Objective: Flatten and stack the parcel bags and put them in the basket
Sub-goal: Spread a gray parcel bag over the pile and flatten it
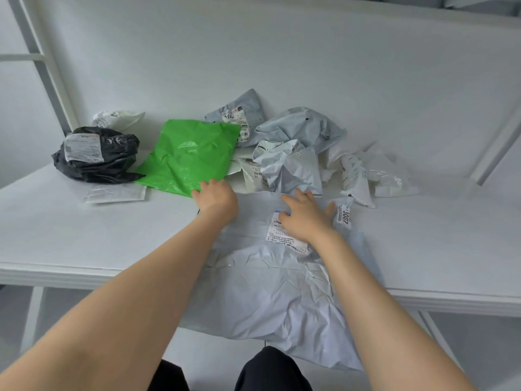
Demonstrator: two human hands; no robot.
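Dark trousers (270,368) are seen at the bottom edge. Just beyond them lies a large pale grey parcel bag (270,300). It is spread mostly flat but creased. Its long axis runs away from the camera, and its near end hangs over the front edge of the white surface (84,230). Its far end points at a heap of crumpled grey and white bags (298,153).

The right hand (307,218) is laid flat on the bag's printed label (275,235), with the fingers spread and nothing gripped. The left hand (218,200) is placed at the bag's far left corner with the fingers curled under. It touches the near corner of a green bag (186,156), but whether either bag is gripped cannot be told. The green bag lies flat and skewed, and a bunched black bag (98,156) sits beside it to the left.
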